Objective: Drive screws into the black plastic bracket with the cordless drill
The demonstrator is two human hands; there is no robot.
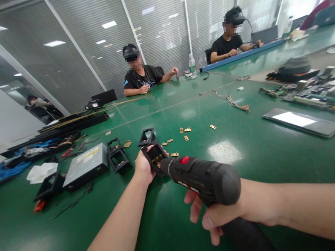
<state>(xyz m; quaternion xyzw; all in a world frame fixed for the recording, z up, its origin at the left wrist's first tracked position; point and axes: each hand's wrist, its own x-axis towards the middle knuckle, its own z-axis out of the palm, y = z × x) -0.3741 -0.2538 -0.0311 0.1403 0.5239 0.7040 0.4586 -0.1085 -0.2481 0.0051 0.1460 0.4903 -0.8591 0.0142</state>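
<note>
The frame (pixel 154 156) is gripped by the left hand (pixel 143 167), out ahead over the table (pixel 160 230); the drill (pixel 209 180) is clasped by its handle in the right hand (pixel 220 215), nearer the body. The drill's long axis is slanted forward and leftward, its nose aimed into the frame's opening. Brass bits (pixel 158 161) are partly seen inside. The drill's tip is lost against the dark interior, so contact cannot be told. The left fingers are mostly hidden by the frame; the trigger is not shown.

Light panels (pixel 109 24) show in slatted glass partitions (pixel 164 35) beyond a glossy green table (pixel 75 228).
</note>
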